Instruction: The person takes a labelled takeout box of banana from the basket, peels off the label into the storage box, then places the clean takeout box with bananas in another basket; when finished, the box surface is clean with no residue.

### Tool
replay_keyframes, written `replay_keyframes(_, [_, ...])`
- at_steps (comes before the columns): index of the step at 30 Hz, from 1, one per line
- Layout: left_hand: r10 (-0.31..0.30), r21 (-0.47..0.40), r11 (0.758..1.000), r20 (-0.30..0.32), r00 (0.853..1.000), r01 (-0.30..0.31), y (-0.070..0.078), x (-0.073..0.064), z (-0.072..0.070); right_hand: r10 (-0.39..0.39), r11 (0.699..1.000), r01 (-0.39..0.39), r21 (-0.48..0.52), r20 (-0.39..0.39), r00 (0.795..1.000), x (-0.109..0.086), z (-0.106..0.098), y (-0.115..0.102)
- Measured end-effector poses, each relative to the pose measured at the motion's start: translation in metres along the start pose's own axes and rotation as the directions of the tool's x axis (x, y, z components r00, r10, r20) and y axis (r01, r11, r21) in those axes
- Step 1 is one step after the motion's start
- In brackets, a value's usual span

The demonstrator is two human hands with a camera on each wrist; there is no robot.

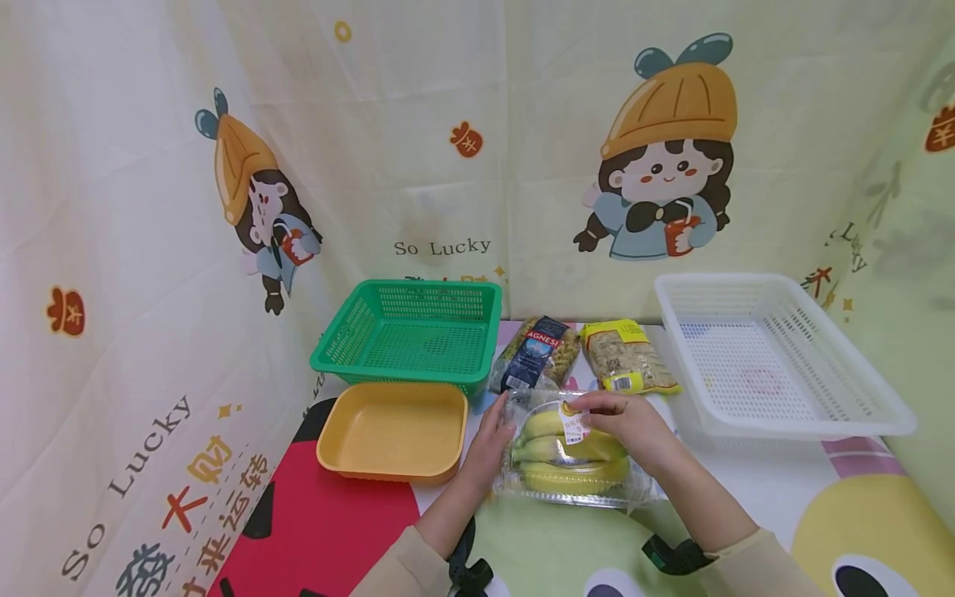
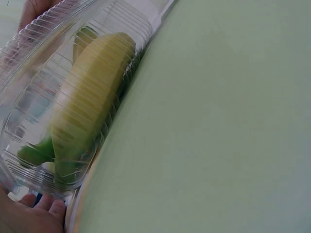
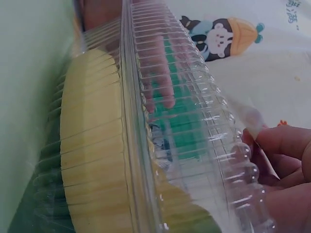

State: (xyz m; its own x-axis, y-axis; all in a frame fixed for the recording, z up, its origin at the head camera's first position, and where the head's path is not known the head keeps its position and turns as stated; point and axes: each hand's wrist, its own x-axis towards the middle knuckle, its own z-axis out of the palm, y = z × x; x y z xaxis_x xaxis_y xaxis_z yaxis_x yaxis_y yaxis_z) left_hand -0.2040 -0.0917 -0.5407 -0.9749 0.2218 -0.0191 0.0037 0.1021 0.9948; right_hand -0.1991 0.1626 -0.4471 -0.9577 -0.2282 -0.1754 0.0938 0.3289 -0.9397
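A clear plastic clamshell box (image 1: pixel 540 491) of bananas (image 1: pixel 574 477) lies on the table, its ribbed lid down over the fruit. Along its left side my left hand (image 1: pixel 487 444) rests, fingers fairly straight against the plastic; their tips show near the box corner in the left wrist view. Over the lid, my right hand (image 1: pixel 622 423) pinches the edge of a white label (image 1: pixel 573 424) between thumb and forefinger. In the right wrist view that thumb and finger (image 3: pixel 284 141) hold the label's thin edge, lifted off the lid.
A green basket (image 1: pixel 339 352) stands at the back left, with a yellow tray (image 1: pixel 391 474) in front. Behind the box lie a pasta bag (image 1: pixel 540 352) and a yellow-topped bag of grains (image 1: pixel 627 356). A white basket (image 1: pixel 813 427) stands at the right. Printed curtains (image 1: pixel 522 207) surround the table.
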Motion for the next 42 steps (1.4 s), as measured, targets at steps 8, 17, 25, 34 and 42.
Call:
replay_keyframes(8, [-0.017,0.02,1.0,-0.023,1.0,0.018,0.005,-0.002,0.001,-0.03,0.997,0.027,0.069,0.043,0.999,-0.002,-0.001,0.0])
replay_keyframes(17, [0.02,0.107,0.994,-0.114,0.993,-0.007,0.014,-0.006,0.001,-0.058,0.998,0.057,0.019,0.08,0.995,-0.001,-0.002,0.001])
replay_keyframes(25, [0.101,0.107,0.99,-0.042,0.994,-0.096,0.05,-0.03,-0.026,-0.104,0.994,0.106,-0.021,0.09,0.991,-0.002,-0.004,0.007])
replay_keyframes(34, [0.083,0.201,0.978,-0.181,0.98,-0.045,0.08,-0.046,-0.125,-0.072,0.997,0.072,-0.005,0.096,0.993,-0.003,-0.008,0.012])
replay_keyframes(42, [-0.045,0.291,0.945,-0.332,0.942,0.148,0.069,-0.059,-0.209,-0.033,0.999,0.032,0.012,0.103,0.994,-0.004,-0.009,0.013])
